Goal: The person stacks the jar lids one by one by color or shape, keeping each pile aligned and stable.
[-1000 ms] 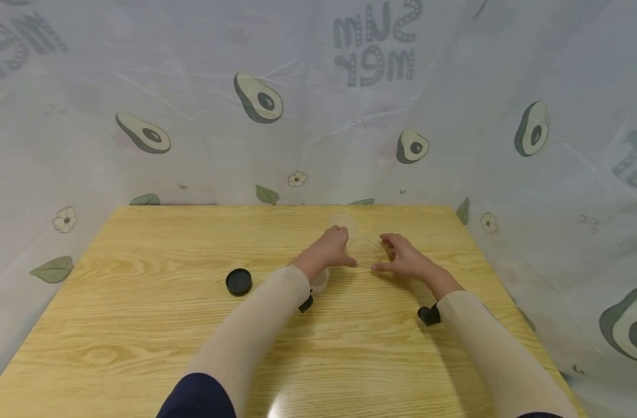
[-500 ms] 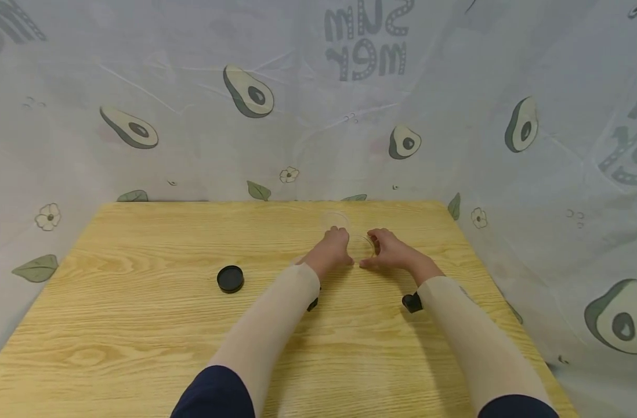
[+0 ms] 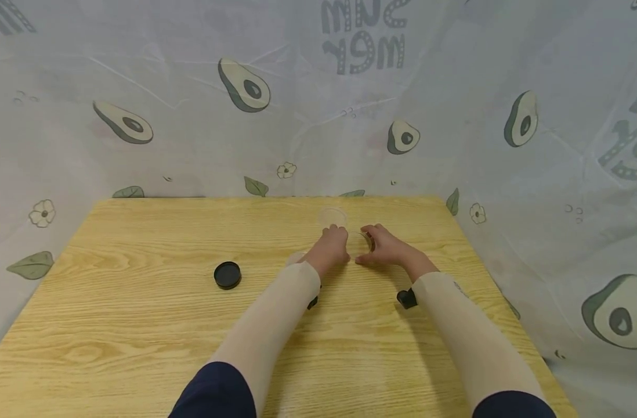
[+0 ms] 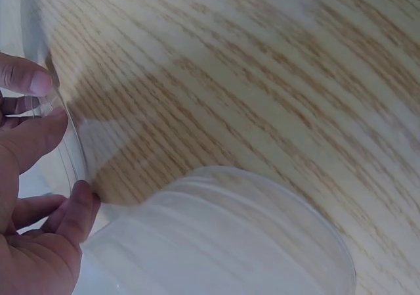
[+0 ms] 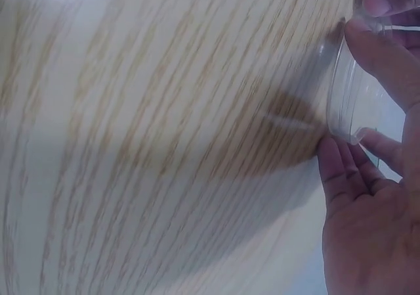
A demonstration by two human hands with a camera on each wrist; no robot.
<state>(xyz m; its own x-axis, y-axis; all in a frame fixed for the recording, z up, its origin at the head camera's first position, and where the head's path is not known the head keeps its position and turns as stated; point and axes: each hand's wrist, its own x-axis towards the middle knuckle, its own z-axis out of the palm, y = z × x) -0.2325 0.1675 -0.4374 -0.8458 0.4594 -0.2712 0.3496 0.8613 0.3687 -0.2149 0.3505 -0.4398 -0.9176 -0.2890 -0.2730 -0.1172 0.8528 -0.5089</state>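
Note:
A clear, round plastic dish with a ridged rim (image 5: pixel 342 104) is held between both hands, low over the wooden tabletop. My left hand (image 3: pixel 330 249) curls round its left side, and my right hand (image 3: pixel 388 247) grips the opposite side, thumb near and fingers beyond. The thumbs come close together in both wrist views. Another clear plastic dish (image 4: pixel 230 242) lies beside my left wrist, partly hidden by the forearm in the head view. Behind the left hand lies a further clear round piece (image 3: pixel 333 217).
A black round lid (image 3: pixel 227 275) lies on the wooden table (image 3: pixel 141 325), left of the left forearm. A printed white curtain (image 3: pixel 308 128) hangs behind the table and along its sides. Each wrist carries a small black camera (image 3: pixel 407 298).
My right hand has moved left towards the left hand and closed on the dish, so the gap between the hands has narrowed. The head view has shifted slightly.

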